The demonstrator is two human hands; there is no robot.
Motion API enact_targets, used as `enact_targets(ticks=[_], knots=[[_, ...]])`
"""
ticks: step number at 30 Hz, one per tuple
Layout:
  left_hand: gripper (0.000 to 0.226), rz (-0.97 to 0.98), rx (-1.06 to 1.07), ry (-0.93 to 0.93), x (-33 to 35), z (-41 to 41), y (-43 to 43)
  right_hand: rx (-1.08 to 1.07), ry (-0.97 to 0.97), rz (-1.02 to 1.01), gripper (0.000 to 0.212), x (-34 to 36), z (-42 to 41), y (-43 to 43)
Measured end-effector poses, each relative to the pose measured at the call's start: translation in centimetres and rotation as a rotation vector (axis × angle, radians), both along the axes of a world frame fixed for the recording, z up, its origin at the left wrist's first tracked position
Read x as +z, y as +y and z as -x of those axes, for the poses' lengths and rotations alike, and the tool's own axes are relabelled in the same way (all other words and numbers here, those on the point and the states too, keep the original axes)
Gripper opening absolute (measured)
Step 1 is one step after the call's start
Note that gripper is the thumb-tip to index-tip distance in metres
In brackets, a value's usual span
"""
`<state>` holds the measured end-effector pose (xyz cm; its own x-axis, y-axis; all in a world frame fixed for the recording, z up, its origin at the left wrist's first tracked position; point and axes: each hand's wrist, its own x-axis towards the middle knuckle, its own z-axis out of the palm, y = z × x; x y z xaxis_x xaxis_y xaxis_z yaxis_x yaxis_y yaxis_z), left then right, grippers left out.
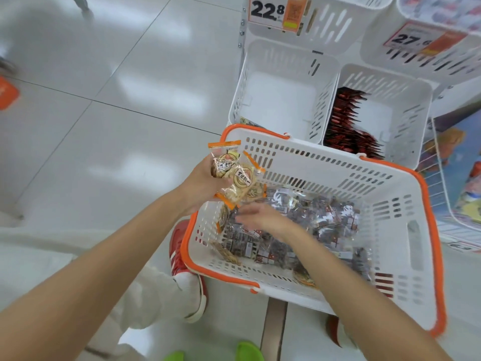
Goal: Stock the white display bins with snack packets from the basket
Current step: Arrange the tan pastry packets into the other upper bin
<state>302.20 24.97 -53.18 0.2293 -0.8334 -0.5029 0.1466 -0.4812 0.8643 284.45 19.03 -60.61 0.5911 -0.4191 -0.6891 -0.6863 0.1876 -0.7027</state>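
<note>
Left hand (205, 179) raised, gripping snack packets (235, 175), right hand (260, 217) flat-fingered, reaching into basket (338, 162)

One view only: head camera, wide-angle, straight lines bowing toward the edges. It is looking forward and steeply down from above the person's own arms, which are entering from the bottom edge. The left hand (208, 181), gripping snack packets (234, 175), is sitting near frame centre at close range, with the right hand (260, 217) just below it. The basket (385, 243) is filling the lower right. The white display bins (281, 100) are lying beyond it, top right. Floor tiles (104, 74) are taking the left half.
</note>
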Motion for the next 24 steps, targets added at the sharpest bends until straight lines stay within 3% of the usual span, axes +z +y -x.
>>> enact_targets(ticks=[3,5,10,12,14,17,19,21,24], knots=[[0.061,-0.003,0.018,0.034,0.1,-0.4,0.7,0.517,0.260,0.129,0.035,-3.7,-1.5,3.1],[0.054,0.005,0.056,0.056,0.2,-0.7,0.8,0.600,0.356,0.242,0.030,-5.8,-1.7,3.7],[0.050,0.027,0.158,0.066,0.4,-1.2,0.6,0.302,0.299,0.336,0.039,-4.0,-0.4,0.8],[0.048,0.038,0.173,0.054,0.4,-0.9,0.4,0.141,0.231,0.351,0.034,-1.6,0.0,-0.4],[0.047,0.063,0.215,0.043,0.6,-0.9,0.3,-0.078,0.125,0.338,0.020,0.6,0.3,-2.0],[0.045,0.101,0.301,0.028,1.0,-1.0,0.1,-0.472,-0.094,0.261,0.022,5.1,1.2,-3.8],[0.039,0.124,0.349,0.023,1.6,-0.6,-0.1,-0.623,-0.228,0.310,0.017,8.7,1.4,-4.2],[0.035,0.148,0.351,0.051,2.5,0.3,-0.3,-0.632,-0.257,0.485,0.017,11.6,0.7,-3.7],[0.031,0.179,0.298,0.219,4.0,2.1,-0.9,-0.443,-0.240,0.705,0.022,14.9,-1.1,-1.8]])
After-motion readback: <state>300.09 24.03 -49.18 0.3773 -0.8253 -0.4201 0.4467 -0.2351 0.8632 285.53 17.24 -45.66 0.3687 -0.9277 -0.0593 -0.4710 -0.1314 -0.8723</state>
